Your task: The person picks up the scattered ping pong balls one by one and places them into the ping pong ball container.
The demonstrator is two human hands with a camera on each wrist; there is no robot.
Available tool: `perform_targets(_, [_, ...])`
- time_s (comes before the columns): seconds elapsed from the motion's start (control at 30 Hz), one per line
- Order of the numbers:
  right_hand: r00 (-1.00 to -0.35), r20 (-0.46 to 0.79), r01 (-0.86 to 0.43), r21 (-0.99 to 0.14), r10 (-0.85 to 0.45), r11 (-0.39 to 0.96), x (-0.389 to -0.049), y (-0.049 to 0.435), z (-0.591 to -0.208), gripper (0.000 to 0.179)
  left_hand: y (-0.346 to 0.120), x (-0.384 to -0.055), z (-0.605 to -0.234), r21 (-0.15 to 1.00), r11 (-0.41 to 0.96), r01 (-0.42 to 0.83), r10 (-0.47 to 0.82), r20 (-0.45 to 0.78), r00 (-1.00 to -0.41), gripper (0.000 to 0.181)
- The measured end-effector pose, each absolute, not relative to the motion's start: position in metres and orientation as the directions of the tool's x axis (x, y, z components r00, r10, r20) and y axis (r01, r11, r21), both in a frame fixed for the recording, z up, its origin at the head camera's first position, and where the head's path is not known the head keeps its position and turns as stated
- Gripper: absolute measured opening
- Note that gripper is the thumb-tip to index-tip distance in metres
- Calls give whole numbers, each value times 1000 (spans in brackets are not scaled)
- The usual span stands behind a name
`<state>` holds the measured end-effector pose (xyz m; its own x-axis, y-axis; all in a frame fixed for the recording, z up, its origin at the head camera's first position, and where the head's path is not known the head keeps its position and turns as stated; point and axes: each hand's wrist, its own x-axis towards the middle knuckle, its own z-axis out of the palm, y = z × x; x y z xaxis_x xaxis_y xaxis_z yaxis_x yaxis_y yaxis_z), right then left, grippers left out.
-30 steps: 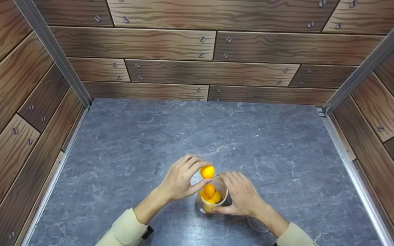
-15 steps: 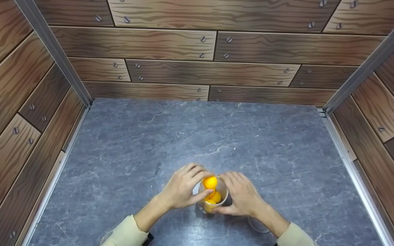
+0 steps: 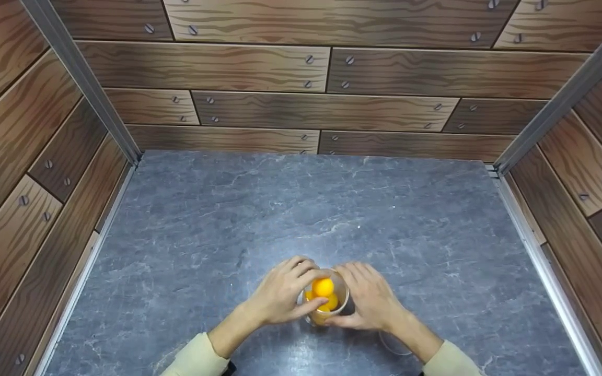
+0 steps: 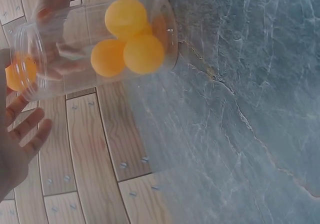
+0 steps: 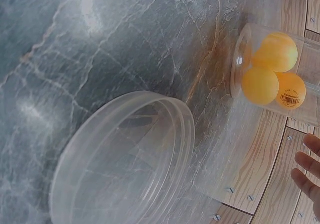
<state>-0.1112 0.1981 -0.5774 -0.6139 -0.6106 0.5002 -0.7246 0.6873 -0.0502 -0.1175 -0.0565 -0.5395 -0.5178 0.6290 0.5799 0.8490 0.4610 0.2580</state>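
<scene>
A clear plastic jar (image 4: 70, 82) stands upright on the tabletop, with several orange table tennis balls (image 4: 143, 53) at its bottom. My right hand (image 3: 370, 298) grips the jar from the right, near its rim. At the jar's mouth, my left hand (image 3: 280, 293) pinches another orange table tennis ball (image 3: 323, 286) between thumb and fingers. The left wrist view has this ball right at the rim, above the others. One ball (image 5: 291, 91) in the jar bears printed marks in the right wrist view. Part of the left hand's grip is hidden there.
A clear round lid (image 5: 122, 159) lies on the grey marbled tabletop (image 3: 301, 198), beside the right forearm. Wood-patterned walls (image 3: 259, 109) with metal corner posts enclose the back and both sides.
My left hand has come down and slightly right, bringing its ball from above the jar to the mouth. The right hand and the jar stay where they were.
</scene>
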Motion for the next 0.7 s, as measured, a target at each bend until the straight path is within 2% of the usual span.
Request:
perform_targets(0.17, [-616,497,-725,-56,-611,686,-111,198,-576,97,-57,-117,-540,309,450,838,633,552,-543,46])
perform_targets(0.37, [-632,477,-722,-74,-612,688,-110,198,-575,98,-58,-116,-541,316,455,833,634,542,-552,45])
perform_targets(0.7, [-616,497,-730,-70,-611,679,-111,197,-575,98,-60,-115,-542,314,468,826,634,532,-561,43])
